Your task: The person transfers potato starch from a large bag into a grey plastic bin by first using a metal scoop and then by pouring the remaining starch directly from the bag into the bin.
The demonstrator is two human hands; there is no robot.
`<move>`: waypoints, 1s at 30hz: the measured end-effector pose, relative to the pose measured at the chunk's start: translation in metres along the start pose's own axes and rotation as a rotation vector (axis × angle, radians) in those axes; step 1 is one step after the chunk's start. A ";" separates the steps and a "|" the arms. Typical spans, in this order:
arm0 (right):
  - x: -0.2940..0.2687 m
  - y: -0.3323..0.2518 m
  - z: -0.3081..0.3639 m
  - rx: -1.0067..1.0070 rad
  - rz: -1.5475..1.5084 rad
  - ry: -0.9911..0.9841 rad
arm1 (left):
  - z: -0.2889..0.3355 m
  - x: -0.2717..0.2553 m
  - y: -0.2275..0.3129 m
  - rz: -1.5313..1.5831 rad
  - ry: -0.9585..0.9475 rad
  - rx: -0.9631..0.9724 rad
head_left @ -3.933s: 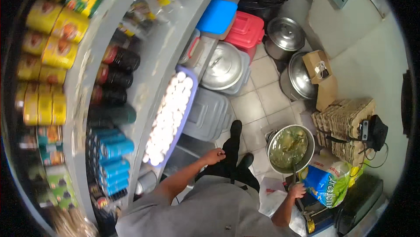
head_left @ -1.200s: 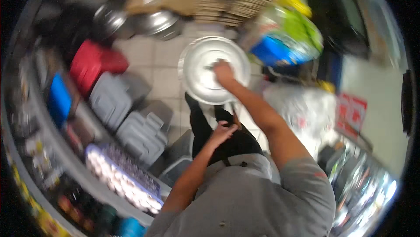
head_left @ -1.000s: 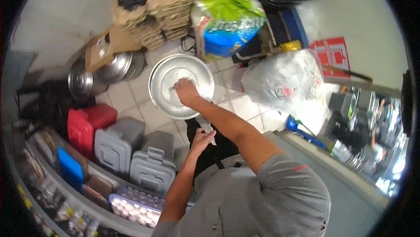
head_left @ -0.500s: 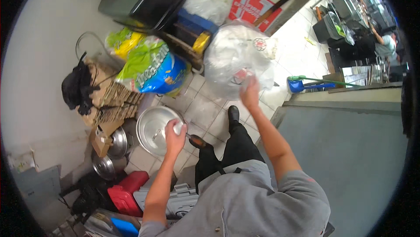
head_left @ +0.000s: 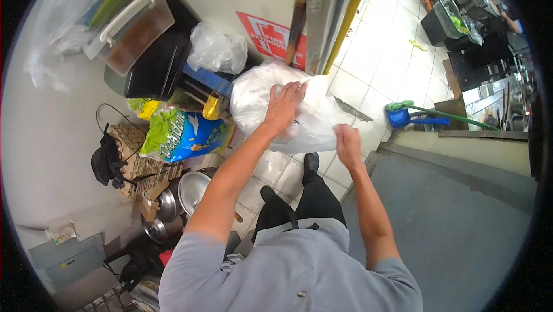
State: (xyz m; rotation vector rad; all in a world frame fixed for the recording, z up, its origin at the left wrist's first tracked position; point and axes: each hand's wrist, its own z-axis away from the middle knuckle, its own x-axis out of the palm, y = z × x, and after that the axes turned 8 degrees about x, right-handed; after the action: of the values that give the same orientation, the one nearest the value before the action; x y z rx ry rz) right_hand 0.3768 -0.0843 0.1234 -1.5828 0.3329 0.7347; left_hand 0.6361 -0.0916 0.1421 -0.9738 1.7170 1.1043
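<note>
A big, bulging white plastic bag (head_left: pixel 253 96) stands on the tiled floor in front of me. My left hand (head_left: pixel 282 107) lies on top of it with the fingers stretched over the plastic. At the bag's right edge, my right hand (head_left: pixel 348 144) is closed, with its fingertips pinching the thin, loose plastic. What fills the bag cannot be made out through the cloudy film. Left of it stands a green and blue printed sack (head_left: pixel 184 133).
A large metal pot (head_left: pixel 193 190) and shiny lids stand at lower left, near stacked cardboard (head_left: pixel 135 151). Black and clear bins (head_left: pixel 135 30) are piled at upper left. A blue dustpan (head_left: pixel 397 117) lies right of the bag, beside a grey surface (head_left: pixel 443 214). Another person works at far right.
My left hand has moved from above the metal pot, where it was closed round something white, up onto the bag. The right hand has shifted slightly right and down to the bag's edge.
</note>
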 end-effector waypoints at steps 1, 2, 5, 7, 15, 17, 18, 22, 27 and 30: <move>-0.002 -0.001 -0.001 -0.206 0.093 -0.025 | -0.003 0.009 -0.004 -0.003 -0.007 0.002; -0.004 -0.005 -0.001 -0.175 0.103 -0.109 | -0.008 0.011 -0.007 0.023 -0.106 0.006; -0.003 -0.016 -0.004 -0.112 0.306 -0.200 | -0.007 0.004 -0.025 0.053 -0.145 0.112; -0.003 -0.036 -0.021 -0.209 0.257 -0.135 | -0.006 -0.002 -0.032 0.061 -0.069 0.206; 0.061 0.040 -0.018 -0.265 0.349 -0.288 | 0.032 -0.015 -0.034 0.094 -0.207 0.139; 0.055 0.055 -0.009 -0.316 0.377 -0.204 | 0.068 -0.025 -0.030 0.115 -0.188 0.103; 0.050 0.059 -0.004 -0.182 0.371 -0.237 | 0.091 -0.030 -0.027 0.139 -0.170 0.069; 0.041 0.062 -0.014 -0.022 0.391 -0.324 | 0.175 -0.039 -0.036 0.088 -0.125 -0.001; 0.036 0.025 -0.053 0.067 0.437 -0.335 | 0.217 -0.068 -0.018 0.078 -0.046 -0.317; 0.067 0.053 -0.042 -0.107 0.432 -0.214 | 0.284 -0.045 -0.005 0.070 -0.136 -0.487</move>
State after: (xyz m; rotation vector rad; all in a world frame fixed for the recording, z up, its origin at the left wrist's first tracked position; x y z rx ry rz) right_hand 0.4058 -0.1200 0.0399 -1.5303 0.4911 1.2622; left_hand 0.7245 0.1808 0.1121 -1.1038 1.4068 1.6431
